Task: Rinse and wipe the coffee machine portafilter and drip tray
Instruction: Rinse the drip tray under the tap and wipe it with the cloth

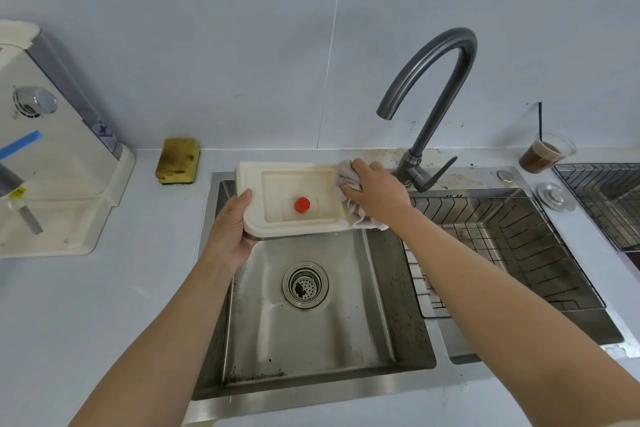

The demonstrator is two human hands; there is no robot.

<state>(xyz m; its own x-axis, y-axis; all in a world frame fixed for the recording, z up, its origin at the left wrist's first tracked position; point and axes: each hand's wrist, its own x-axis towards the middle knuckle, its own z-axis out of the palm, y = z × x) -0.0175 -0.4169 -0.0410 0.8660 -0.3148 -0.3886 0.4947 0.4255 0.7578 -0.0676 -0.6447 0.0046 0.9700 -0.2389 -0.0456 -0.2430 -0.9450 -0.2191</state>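
Note:
A cream plastic drip tray [277, 180] with a red float [302, 205] in its recess is held over the back of the left sink basin [311, 333]. My left hand [230, 230] grips its near left corner, thumb on the rim. My right hand [375, 192] holds a crumpled pale cloth [346, 178] against the tray's right end. The cream coffee machine [52, 156] stands on the counter at the left. No portafilter is in view.
A dark curved tap [433, 94] rises behind the sink, with no water running. A wire rack [502, 246] lies in the right basin. A yellow sponge [178, 161] sits on the counter by the wall. A plastic cup of coffee [543, 154] stands at the back right.

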